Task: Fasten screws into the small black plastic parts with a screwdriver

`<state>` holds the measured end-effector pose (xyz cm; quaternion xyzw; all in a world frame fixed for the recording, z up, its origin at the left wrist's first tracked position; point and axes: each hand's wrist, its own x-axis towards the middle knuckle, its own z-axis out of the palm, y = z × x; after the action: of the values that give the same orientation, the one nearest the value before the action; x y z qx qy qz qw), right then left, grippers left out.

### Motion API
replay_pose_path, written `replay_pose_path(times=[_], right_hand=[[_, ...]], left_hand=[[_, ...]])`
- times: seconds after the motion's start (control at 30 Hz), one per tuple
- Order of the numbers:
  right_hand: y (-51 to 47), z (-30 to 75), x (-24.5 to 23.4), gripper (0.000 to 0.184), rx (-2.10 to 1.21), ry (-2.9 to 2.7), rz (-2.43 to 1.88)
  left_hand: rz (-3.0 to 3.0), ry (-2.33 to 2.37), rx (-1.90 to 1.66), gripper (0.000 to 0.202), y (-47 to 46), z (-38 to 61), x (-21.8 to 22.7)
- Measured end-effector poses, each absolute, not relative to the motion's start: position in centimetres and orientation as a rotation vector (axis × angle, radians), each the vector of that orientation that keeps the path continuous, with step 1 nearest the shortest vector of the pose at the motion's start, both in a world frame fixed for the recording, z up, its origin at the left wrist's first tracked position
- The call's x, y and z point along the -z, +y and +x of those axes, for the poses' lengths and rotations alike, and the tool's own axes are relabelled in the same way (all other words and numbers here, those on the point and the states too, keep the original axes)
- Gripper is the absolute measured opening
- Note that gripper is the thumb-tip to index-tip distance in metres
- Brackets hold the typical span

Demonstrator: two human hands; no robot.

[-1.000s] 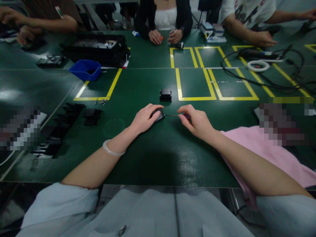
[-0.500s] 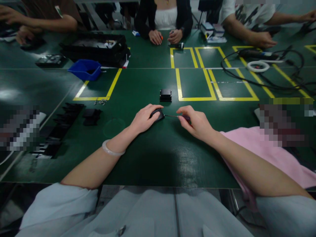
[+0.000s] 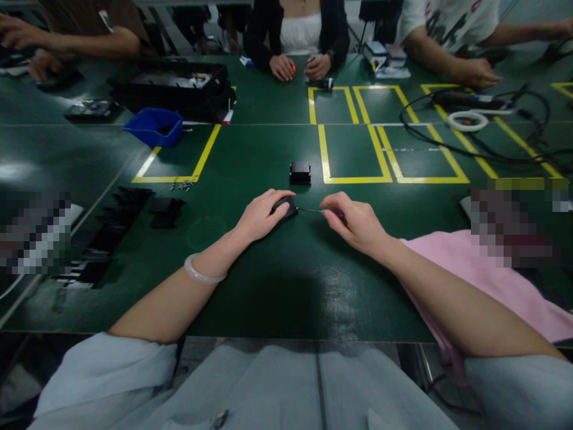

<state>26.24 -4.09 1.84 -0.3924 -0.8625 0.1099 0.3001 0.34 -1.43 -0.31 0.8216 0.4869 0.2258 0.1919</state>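
Observation:
My left hand (image 3: pixel 264 214) is closed around a small black block-like part (image 3: pixel 290 207), pressing it to the green table. In my right hand (image 3: pixel 356 221) is a screwdriver (image 3: pixel 310 209), its handle mostly hidden by the fingers. The thin shaft points left and its tip meets the right side of the black part, at a small bright spot that looks like a screw. A similar black part (image 3: pixel 300 172) with bright screws at its sides stands just beyond my hands.
More black parts (image 3: pixel 165 212) lie to the left, near a pile of screws (image 3: pixel 182 184). A blue bin (image 3: pixel 156 126) and a black crate (image 3: pixel 174 89) stand farther back. At the right are a pink cloth (image 3: pixel 441 257) and a looped cable (image 3: pixel 468 121). Co-workers sit across the table.
Both hands, the black part and the screwdriver stay in nearly the same place. Any turning of the screwdriver is too slight to make out.

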Motion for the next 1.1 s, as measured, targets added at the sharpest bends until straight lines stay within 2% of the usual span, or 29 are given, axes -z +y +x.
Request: replay_pose_path(times=[0.13,1.1], right_hand=[[-3.88,26.41,-1.79,0.029,-0.307,-2.307,-1.068],[-3.9,26.27,-1.53,0.028,-0.325,-2.324,-1.056]], left_hand=[[2.311,1.358,-0.645,0.044,-1.45,0.32,0.31],[2.313,1.338,-0.64,0.046,-0.98,-0.27,0.44]])
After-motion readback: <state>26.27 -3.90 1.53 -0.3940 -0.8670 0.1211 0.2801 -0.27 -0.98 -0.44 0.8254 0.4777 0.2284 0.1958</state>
